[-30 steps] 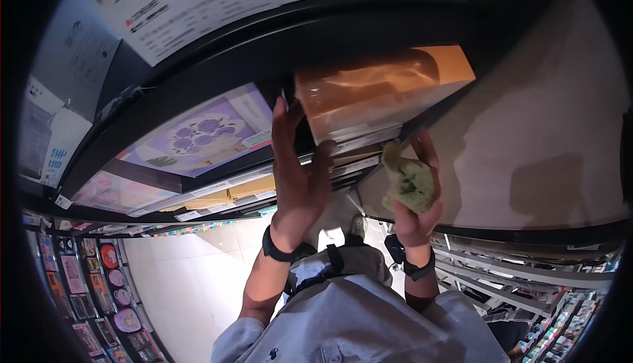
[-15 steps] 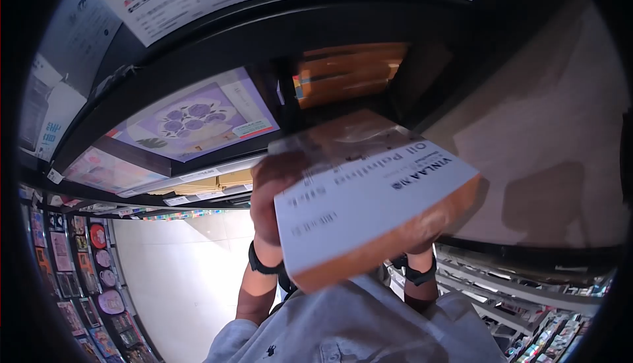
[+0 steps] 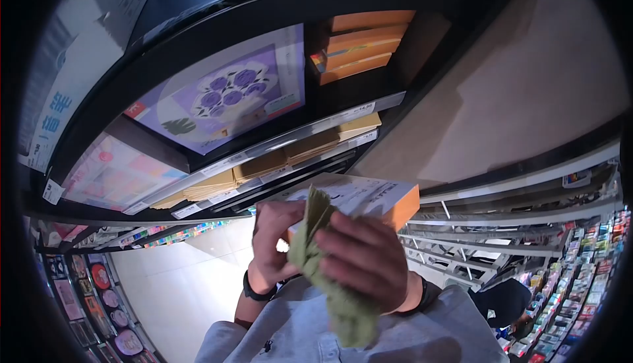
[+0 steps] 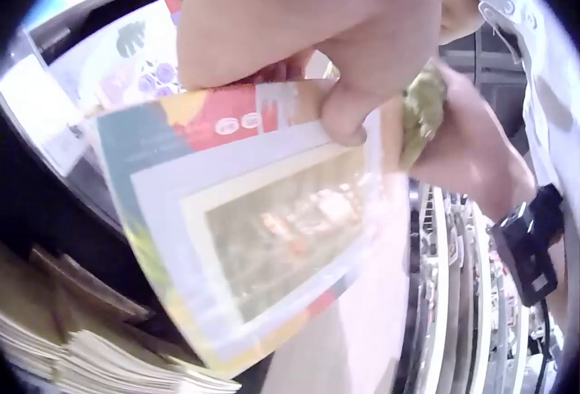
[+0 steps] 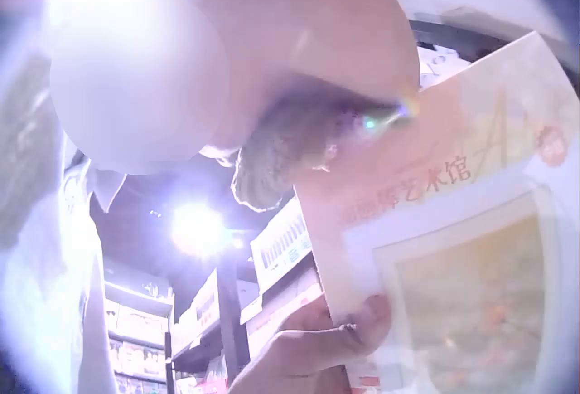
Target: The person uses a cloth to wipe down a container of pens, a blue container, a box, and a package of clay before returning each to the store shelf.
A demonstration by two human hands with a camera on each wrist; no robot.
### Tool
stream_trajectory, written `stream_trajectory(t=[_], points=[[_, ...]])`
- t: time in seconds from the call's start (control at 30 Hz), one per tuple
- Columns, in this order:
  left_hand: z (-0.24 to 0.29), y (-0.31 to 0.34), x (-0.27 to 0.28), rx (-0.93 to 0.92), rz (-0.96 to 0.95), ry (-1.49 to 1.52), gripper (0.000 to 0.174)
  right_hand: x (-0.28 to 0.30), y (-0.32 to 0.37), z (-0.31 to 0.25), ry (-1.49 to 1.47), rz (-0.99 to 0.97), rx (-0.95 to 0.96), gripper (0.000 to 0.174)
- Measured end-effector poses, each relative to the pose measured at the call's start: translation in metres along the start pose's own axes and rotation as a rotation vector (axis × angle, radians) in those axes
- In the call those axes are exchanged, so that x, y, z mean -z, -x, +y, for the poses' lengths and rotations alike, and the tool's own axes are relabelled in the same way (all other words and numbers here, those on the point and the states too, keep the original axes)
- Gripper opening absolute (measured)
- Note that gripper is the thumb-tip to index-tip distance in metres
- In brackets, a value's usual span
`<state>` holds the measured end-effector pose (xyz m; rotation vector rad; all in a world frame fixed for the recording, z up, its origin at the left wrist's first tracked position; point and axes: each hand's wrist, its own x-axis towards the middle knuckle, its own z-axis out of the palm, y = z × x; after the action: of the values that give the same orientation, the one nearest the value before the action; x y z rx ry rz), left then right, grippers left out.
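A flat box (image 3: pixel 372 198) with orange sides and a white printed face is held in front of my chest. My left hand (image 3: pixel 273 231) grips its left edge, fingers curled round it. In the left wrist view those fingers (image 4: pixel 358 95) pinch the box (image 4: pixel 263 222) over its printed picture. My right hand (image 3: pixel 362 257) clutches a crumpled green cloth (image 3: pixel 330 290) and presses it against the box's face. The cloth (image 4: pixel 421 113) shows beside the right hand (image 4: pixel 471 158). In the right wrist view the box (image 5: pixel 462 231) fills the right side, with the cloth (image 5: pixel 281 158) blurred above it.
A dark shelf unit rises ahead, with a stack of orange boxes (image 3: pixel 359 40) in its upper cubby, a purple flower display picture (image 3: pixel 231 96) and paper stacks (image 3: pixel 264 165) below. Racks of goods (image 3: pixel 580 264) run along the right. Another person (image 3: pixel 504 303) stands low right.
The left hand pulled the box out of the upper cubby and brought it down to my chest. The right hand moved its cloth onto the box's face.
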<state>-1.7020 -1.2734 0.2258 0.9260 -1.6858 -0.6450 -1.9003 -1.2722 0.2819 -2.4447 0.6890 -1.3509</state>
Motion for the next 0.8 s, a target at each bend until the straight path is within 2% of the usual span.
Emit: stream_trajectory(t=[0.03,0.1,0.17,0.23,0.3,0.33,0.37,0.43,0.47,0.5,0.53,0.57,0.6,0.67,0.7,0.73,0.77,0.8], points=[[-0.007,0.014,0.008,-0.032,0.041,-0.041,0.042,-0.005,-0.004,-0.01,0.03,-0.042,0.05,0.05],[-0.012,0.023,0.036,-0.153,0.036,-0.047,0.046,-0.011,-0.001,-0.011,-0.037,-0.03,-0.061,0.055],[-0.015,0.04,0.046,-0.095,0.219,0.123,0.043,-0.017,0.001,-0.003,0.062,0.06,-0.161,0.065],[-0.021,0.048,0.068,-0.118,0.15,-0.042,0.046,-0.047,0.006,-0.012,0.242,0.076,-0.203,0.057],[-0.022,0.057,0.075,-0.018,0.139,-0.001,0.046,-0.084,0.006,-0.028,0.303,0.128,0.018,0.045],[-0.021,0.061,0.079,0.012,0.095,-0.012,0.046,-0.096,0.004,-0.043,0.323,0.146,-0.005,0.04],[-0.014,0.065,0.079,0.129,0.127,0.061,0.043,-0.1,-0.001,-0.048,0.313,0.153,-0.019,0.039],[-0.002,0.071,0.088,0.375,0.18,0.092,0.041,-0.097,-0.003,-0.043,0.212,0.033,-0.065,0.044],[-0.01,0.078,0.097,0.311,0.186,0.104,0.039,-0.096,0.0,-0.039,0.102,-0.036,-0.103,0.059],[-0.02,0.085,0.108,0.247,0.193,0.118,0.037,-0.093,0.004,-0.033,0.096,-0.039,-0.102,0.059],[-0.017,0.081,0.114,0.232,0.197,0.093,0.037,-0.086,0.008,-0.023,0.117,-0.119,-0.199,0.067],[-0.022,0.089,0.119,0.32,0.249,0.098,0.037,-0.082,0.006,-0.013,0.149,-0.194,-0.286,0.076],[-0.024,0.085,0.12,0.305,0.234,0.064,0.036,-0.083,0.006,-0.009,0.183,-0.203,-0.359,0.081],[-0.02,0.079,0.118,0.291,0.229,0.031,0.036,-0.095,0.003,-0.014,0.159,-0.194,-0.314,0.081],[-0.017,0.074,0.117,0.349,0.169,-0.034,0.035,-0.107,0.002,-0.019,0.128,-0.173,-0.287,0.08],[-0.016,0.071,0.114,0.408,0.106,-0.1,0.034,-0.122,0.004,-0.021,0.101,-0.094,-0.157,0.072],[-0.018,0.071,0.11,0.384,0.107,-0.081,0.034,-0.127,0.0,-0.029,0.102,-0.089,-0.12,0.058],[-0.013,0.07,0.108,0.467,0.089,-0.075,0.035,-0.122,-0.004,-0.033,0.132,-0.104,-0.083,0.054]])
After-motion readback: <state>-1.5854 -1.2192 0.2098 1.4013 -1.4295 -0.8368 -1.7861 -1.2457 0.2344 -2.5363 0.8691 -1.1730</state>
